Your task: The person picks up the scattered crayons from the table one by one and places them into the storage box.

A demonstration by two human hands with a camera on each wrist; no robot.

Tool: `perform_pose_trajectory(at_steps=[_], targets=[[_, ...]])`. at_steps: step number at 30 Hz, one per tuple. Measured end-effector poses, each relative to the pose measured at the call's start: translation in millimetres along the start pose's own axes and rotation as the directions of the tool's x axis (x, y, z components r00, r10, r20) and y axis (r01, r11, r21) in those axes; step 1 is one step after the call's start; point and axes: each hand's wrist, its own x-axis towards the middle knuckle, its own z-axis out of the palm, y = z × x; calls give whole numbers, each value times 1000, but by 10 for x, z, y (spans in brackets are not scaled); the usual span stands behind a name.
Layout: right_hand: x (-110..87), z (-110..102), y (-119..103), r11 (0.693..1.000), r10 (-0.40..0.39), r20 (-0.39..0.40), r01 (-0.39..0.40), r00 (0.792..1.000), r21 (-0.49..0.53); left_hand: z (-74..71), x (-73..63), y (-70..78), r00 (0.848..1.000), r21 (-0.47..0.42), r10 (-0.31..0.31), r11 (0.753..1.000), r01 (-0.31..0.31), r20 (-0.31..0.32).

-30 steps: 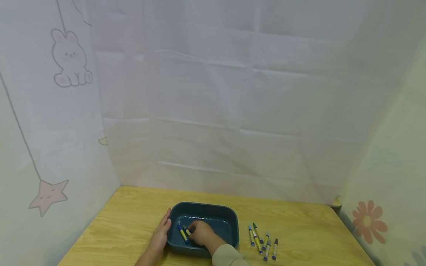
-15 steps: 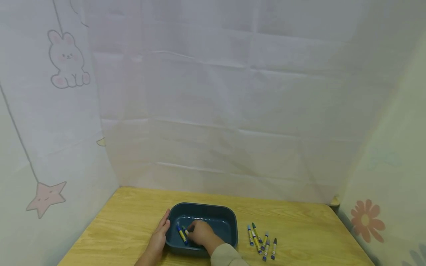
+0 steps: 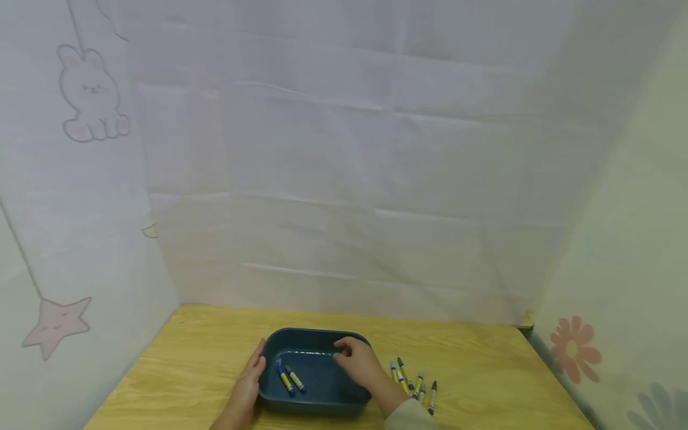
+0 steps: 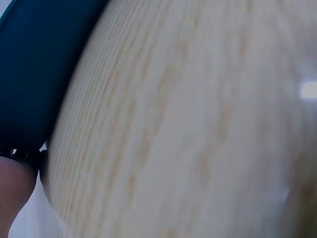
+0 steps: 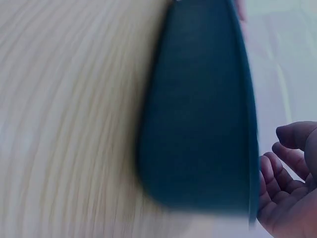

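Note:
A dark teal tray [image 3: 322, 407] with rounded corners stands on the wooden table. Inside it, toward the left, two crayons lie side by side: a blue crayon [image 3: 285, 381] and a greenish crayon [image 3: 295, 379], both with yellow wrappers. My left hand [image 3: 248, 379] rests against the tray's left outer wall with its fingers extended. Over the right part of the tray hovers my right hand [image 3: 359, 363], its fingers loosely bent. Nothing shows between the thumb and fingers of that hand [image 5: 292, 193] in the right wrist view.
Right of the tray, several more crayons [image 3: 414, 383] lie in a loose group on the table [image 3: 473, 364], partly behind my right forearm. Pale printed cloth [image 3: 344, 239] hangs behind and on both sides.
My right hand has released the greenish crayon beside the blue one, lifted, and moved right across the tray. The left hand stays against the tray. The head view has shifted slightly right.

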Motion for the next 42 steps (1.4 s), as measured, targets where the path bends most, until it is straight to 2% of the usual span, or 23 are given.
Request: perform_pose_trajectory(at_steps=[4, 10, 17, 24, 31, 42], targets=[[-124, -275, 211, 999, 35, -88, -32, 995, 31, -10, 18, -12, 1000, 1, -4, 1000, 4, 12], [-324, -567, 518, 993, 120, -208, -114, 971, 44, -38, 13, -9, 1000, 13, -18, 1000, 18, 7], [-578, -787, 907, 972, 231, -258, -235, 938, 15, -18, 9, 23, 1000, 27, -23, 999, 22, 13], [-737, -837, 1144, 937, 334, -270, -348, 903, -6, -23, 2, 27, 1000, 24, -26, 999, 26, 13], [-789, -828, 1229, 921, 350, -282, -383, 893, -69, -37, -5, 48, 1000, 24, -29, 999, 28, 10], [-889, -831, 1239, 886, 394, -288, -444, 873, -133, -29, -19, 54, 1000, 30, -27, 999, 27, 9]])
